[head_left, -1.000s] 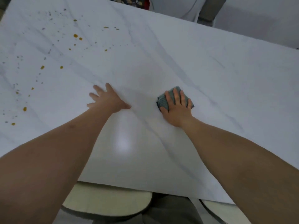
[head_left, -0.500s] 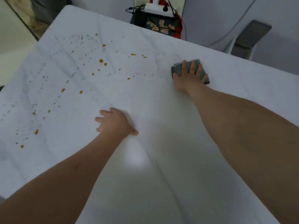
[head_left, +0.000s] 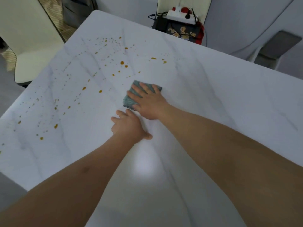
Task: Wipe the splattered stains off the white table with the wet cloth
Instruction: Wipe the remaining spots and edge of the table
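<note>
Right hand (head_left: pixel 148 102): flat, fingers spread, pressing on the cloth.
Cloth (head_left: pixel 129 99): grey-green, folded, near the desk's middle.
Left hand (head_left: pixel 128 126): open, palm down on the desk (head_left: pixel 221 99), just beside the cloth.
Stains (head_left: pixel 122 63): orange-brown splatter toward the far-left corner and left edge.

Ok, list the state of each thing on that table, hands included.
white table: stained on its left part
orange stains: unwiped
grey-green cloth: folded, flat under the right hand
right hand: fingers straight, pressing the cloth
left hand: resting on the table
</note>
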The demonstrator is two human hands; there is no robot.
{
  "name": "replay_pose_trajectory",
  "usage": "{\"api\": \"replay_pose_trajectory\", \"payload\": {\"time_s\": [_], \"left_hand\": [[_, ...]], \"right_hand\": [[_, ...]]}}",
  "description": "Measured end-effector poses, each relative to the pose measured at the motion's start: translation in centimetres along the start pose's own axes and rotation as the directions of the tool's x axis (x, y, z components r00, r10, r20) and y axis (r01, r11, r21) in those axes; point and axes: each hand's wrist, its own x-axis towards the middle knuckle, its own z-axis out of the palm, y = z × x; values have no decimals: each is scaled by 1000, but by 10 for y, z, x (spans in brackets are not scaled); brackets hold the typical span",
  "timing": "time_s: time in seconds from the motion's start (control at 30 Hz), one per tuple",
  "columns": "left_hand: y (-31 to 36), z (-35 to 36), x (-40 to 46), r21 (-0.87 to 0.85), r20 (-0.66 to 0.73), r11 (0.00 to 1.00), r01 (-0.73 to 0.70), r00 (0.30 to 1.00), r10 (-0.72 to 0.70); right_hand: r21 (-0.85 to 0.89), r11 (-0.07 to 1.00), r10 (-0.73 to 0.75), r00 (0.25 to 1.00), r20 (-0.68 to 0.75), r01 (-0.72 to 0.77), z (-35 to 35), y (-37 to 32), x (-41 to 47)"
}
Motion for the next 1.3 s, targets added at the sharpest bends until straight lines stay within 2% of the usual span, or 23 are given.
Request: {"api": "replay_pose_trajectory", "payload": {"time_s": [0.07, 0.13, 0.2, 0.27, 0.33, 0.37, 0.43, 0.57, 0.73, 0.8, 0.87, 0.93, 1.0, 1.1, 1.17, 1.23, 1.3], "left_hand": [[-13, -6, -1, -48, 4, 999, -23, 1000, 23], [-38, -14, 0, -109, -39, 994, -11, 999, 7], [-69, -18, 1, -81, -49, 994, 76, 996, -80], [-102, -15, -2, -42, 4, 982, 186, 983, -186], [-124, -4, -5, -27, 3, 979, 203, 979, -203], [-132, 2, -5, -36, -9, 984, 177, 984, -177], [-140, 11, -3, -71, -33, 990, 118, 992, -121], [-137, 7, 0, -82, -3, 991, 110, 994, -111], [-143, 7, -5, -102, -11, 992, 80, 997, -82], [-145, 9, -7, -94, -31, 993, 68, 997, -72], [-145, 8, -8, -97, -31, 993, 61, 997, -65], [-144, 7, -8, -100, -20, 993, 59, 998, -61], [-144, 7, -9, -111, -17, 992, 60, 998, -63], [-145, 8, -10, -112, -16, 992, 57, 998, -59], [-146, 8, -10, -110, -16, 993, 50, 998, -52], [-147, 8, -9, -107, -16, 993, 52, 998, -54], [-147, 9, -7, -109, -12, 993, 47, 999, -49]], "right_hand": [[-10, 996, 85, 996, -41, -85, -1, 29, -10], [21, 970, 244, 967, -72, -244, -8, 67, -16], [84, 911, 407, 912, -46, -403, -18, 100, -17], [149, 836, 533, 846, 2, -527, -25, 110, -9], [199, 774, 608, 793, 26, -600, -30, 101, 7], [211, 768, 612, 790, 35, -605, -31, 90, 17], [187, 815, 555, 832, 23, -549, -29, 59, 39], [116, 921, 374, 927, -4, -371, -18, -22, 68], [39, 994, 106, 994, 4, -106, 5, -128, 61], [-10, 999, -36, 998, 44, 37, 17, -146, 40], [-63, 992, -107, 992, 63, 110, 22, -133, 20], [-75, 996, -46, 998, 33, 48, 18, -96, 13], [-70, 990, 118, 993, -12, -118, 7, -49, 13], [29, 914, 404, 915, -7, -404, -15, 5, 22], [126, 834, 540, 842, 20, -538, -22, 9, 36], [180, 797, 581, 813, 34, -577, -23, -12, 56], [158, 847, 511, 859, 30, -508, -20, -44, 75]]}}
